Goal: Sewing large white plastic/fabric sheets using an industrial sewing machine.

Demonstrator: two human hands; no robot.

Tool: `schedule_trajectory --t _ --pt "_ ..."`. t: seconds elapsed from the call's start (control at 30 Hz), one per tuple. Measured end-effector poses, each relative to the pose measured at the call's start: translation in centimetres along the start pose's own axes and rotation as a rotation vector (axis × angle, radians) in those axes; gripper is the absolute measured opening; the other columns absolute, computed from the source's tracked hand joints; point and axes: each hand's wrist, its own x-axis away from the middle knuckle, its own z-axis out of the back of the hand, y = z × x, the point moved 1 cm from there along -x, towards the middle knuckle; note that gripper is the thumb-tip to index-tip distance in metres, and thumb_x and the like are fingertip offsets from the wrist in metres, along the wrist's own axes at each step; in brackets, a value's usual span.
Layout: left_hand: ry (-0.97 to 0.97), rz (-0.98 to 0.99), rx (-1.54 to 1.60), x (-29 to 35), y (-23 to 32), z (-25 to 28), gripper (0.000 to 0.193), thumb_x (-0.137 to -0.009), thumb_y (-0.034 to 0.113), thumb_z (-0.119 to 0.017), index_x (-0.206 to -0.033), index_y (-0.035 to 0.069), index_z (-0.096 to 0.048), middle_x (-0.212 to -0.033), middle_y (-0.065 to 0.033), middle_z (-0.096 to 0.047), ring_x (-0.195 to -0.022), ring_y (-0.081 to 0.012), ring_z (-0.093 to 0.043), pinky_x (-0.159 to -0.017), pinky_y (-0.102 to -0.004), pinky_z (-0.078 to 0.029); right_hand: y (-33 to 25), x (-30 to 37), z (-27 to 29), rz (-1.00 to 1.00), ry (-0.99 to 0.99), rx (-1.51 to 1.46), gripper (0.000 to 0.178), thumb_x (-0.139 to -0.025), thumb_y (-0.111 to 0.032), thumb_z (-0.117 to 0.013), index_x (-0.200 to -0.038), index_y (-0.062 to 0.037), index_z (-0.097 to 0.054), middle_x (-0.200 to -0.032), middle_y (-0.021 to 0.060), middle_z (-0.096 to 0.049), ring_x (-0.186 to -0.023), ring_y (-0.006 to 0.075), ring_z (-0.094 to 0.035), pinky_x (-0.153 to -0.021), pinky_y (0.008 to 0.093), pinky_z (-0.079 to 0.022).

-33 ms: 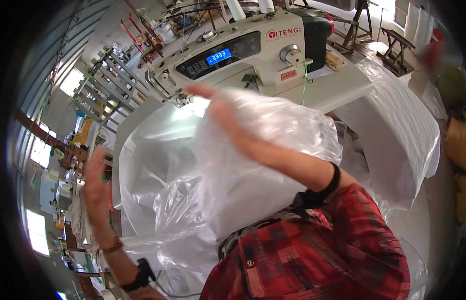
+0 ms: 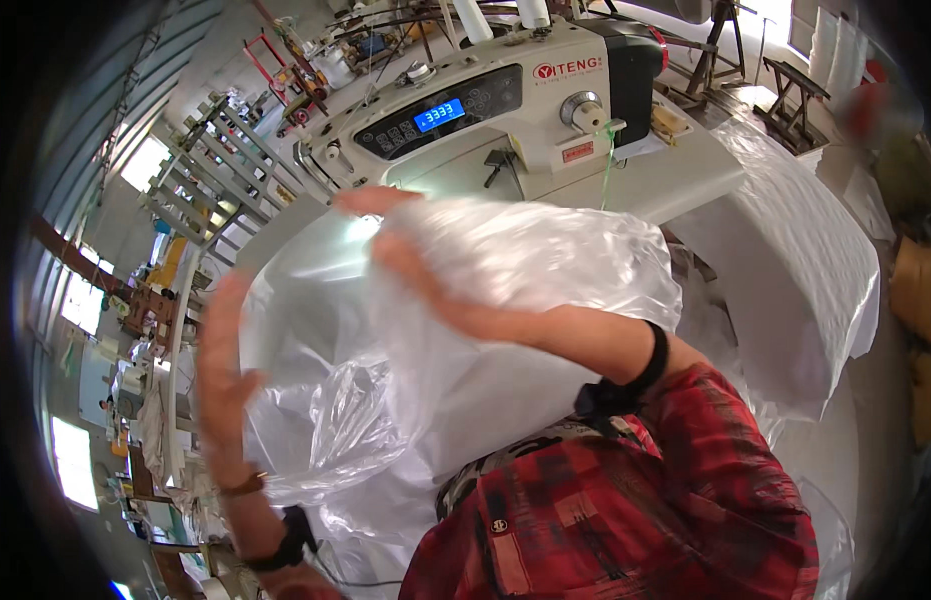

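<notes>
A thin translucent plastic sheet lies bunched and creased in front of the white sewing machine, draping down toward my lap. My right hand reaches across it near the machine's lit needle end, with a fold of the plastic between its thumb and fingers. Motion blur and the plastic partly hide that grip. My left hand is raised beside the sheet's left edge, fingers stretched upward and thumb apart, with nothing in it. The needle area is mostly covered by my right hand.
More white sheeting hangs over the table's right side. A small black lever sits under the machine's arm. Grey slatted racks stand beyond the table at left, and a red hand truck is farther back.
My left hand has moved right and slightly up, closer to the sheet. My right hand has shifted left toward the needle end, and the plastic beside it has moved slightly left too.
</notes>
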Motion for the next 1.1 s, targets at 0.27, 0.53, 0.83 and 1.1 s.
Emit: schedule_trajectory --t 0.27,0.53,0.83,1.1 --pt "0.313 0.295 0.379 0.1 -3.1 -3.8 0.025 -0.093 0.015 -0.062 -0.112 0.0 -0.062 -0.069 0.0065 -0.054 -0.055 -0.0013 -0.044 -0.049 -0.018 -0.038 1.9 2.1 -0.1 -0.085 0.174 -0.669 0.055 -0.098 -0.032 -0.054 -0.146 -0.0117 -0.036 -0.153 0.0105 -0.033 -0.139 0.0269 -0.032 -0.113 0.0416 -0.028" --pt "0.499 0.713 -0.181 15.7 -21.9 16.4 0.018 -0.091 0.019 -0.064 -0.09 0.001 -0.061 -0.071 0.0022 -0.053 -0.062 -0.0049 -0.047 -0.048 -0.0212 -0.039 4.9 6.8 6.6 -0.071 0.554 -1.126 0.031 -0.1 -0.028 -0.051 -0.126 -0.0109 -0.052 -0.127 0.0017 -0.057 -0.118 0.019 -0.053 -0.104 0.0375 -0.041" --pt "0.171 0.215 -0.341 6.3 -4.4 2.7 0.053 -0.082 0.001 -0.059 -0.134 -0.001 -0.049 -0.135 -0.018 -0.053 -0.127 -0.0279 -0.049 -0.106 -0.0387 -0.038 5.5 5.3 -0.8 -0.496 0.522 -1.004 0.044 -0.096 -0.024 -0.059 -0.134 -0.0074 -0.045 -0.122 0.0054 -0.056 -0.112 0.0198 -0.057 -0.095 0.0339 -0.048" --pt "0.134 -0.05 0.041 -4.1 6.4 -10.2 0.051 -0.074 0.01 -0.078 -0.12 -0.001 -0.06 -0.12 -0.0177 -0.062 -0.109 -0.0317 -0.06 -0.092 -0.0359 -0.047 5.6 7.4 -4.0 -0.54 0.37 -0.919 0.036 -0.096 -0.025 -0.058 -0.127 -0.0072 -0.057 -0.12 0.0043 -0.06 -0.111 0.0175 -0.058 -0.094 0.0347 -0.047"
